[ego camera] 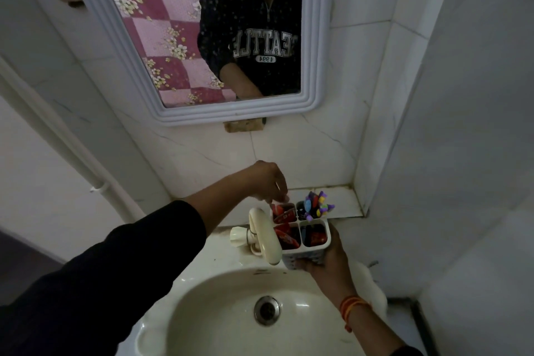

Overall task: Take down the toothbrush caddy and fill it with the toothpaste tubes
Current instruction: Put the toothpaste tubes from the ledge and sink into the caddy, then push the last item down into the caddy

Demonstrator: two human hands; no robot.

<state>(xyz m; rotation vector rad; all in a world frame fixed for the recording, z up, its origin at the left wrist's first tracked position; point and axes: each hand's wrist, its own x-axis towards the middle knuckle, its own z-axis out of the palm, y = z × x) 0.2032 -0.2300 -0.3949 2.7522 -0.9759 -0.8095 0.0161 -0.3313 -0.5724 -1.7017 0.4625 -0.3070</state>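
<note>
The white toothbrush caddy (297,253) has several compartments and is held above the back right of the sink, beside the tap. My right hand (323,261) grips its lower front corner from below. Red toothpaste tubes (286,235) stand in three compartments. The far right compartment holds colourful toothbrushes (316,205). My left hand (270,182) hovers over the far left compartment, fingertips pinched on the top of a red tube (278,209) standing there.
A cream tap (264,235) curves over the white sink (202,306), touching the caddy's left side. A tiled ledge (344,202) lies behind the caddy in the corner. A framed mirror (316,66) hangs above, and a white pipe (72,150) runs down the left wall.
</note>
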